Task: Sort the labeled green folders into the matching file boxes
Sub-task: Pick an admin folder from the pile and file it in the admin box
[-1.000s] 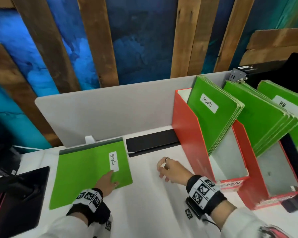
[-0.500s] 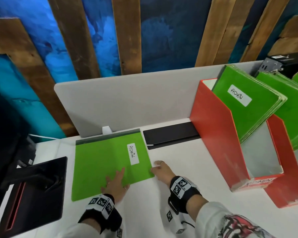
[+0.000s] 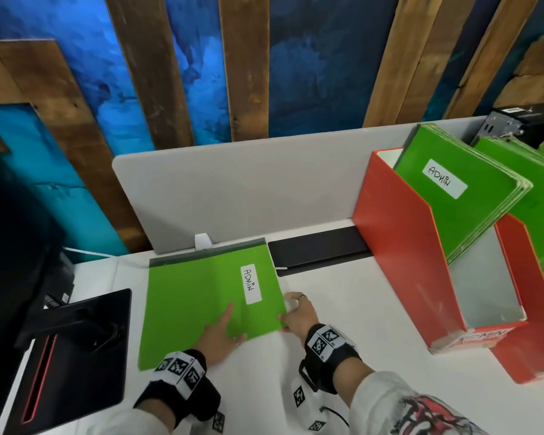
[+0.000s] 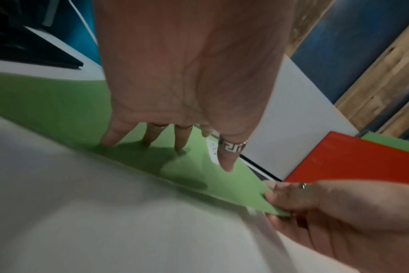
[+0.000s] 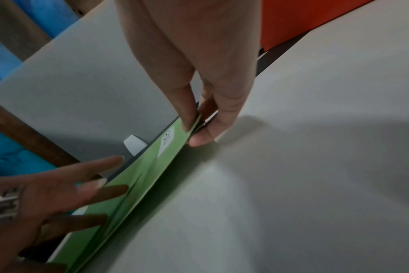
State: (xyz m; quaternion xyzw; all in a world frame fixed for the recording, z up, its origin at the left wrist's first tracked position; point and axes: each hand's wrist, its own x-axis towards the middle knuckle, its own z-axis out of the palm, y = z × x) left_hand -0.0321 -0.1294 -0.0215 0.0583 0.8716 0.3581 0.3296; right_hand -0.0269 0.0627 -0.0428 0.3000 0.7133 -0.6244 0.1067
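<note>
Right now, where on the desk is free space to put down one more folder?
Bare white desk lies between the right hand and the red ADMIN box. The left is crowded: the ADMIN folder under the left hand, beside a black monitor base.

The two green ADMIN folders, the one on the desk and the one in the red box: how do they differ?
The desk folder lies flat on the white desk; the boxed folder leans tilted in the red ADMIN file box. The desk folder is being handled: the left hand presses on it while the right hand pinches its corner. Nothing touches the boxed folder, which fronts a stack. Both are green with a white handwritten ADMIN label.
</note>
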